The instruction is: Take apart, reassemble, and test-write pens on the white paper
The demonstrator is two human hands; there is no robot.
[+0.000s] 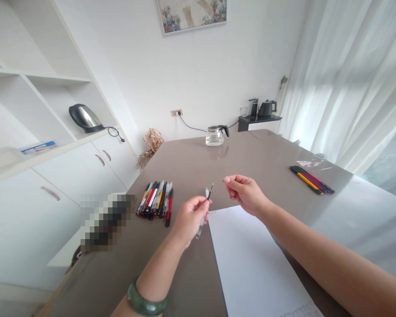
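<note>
My left hand (190,220), a green bangle (147,301) on its wrist, is closed on a slim pen refill (211,189) whose tip points up. A clear pen barrel (200,230) is also in or just behind these fingers; I cannot tell how it is gripped. To the right, my right hand (246,191) is in a pinch, with a tiny pale speck at its fingertips, too small to name. Below both hands lies a white sheet of paper (251,259) with small coloured marks near its top left corner.
Left of my hands lies a pile of assorted pens (155,200). Several coloured pens (310,179) lie side by side at the right, near scraps of paper (310,163). A glass pot (215,136) with clear liquid stands at the table's (185,163) far edge.
</note>
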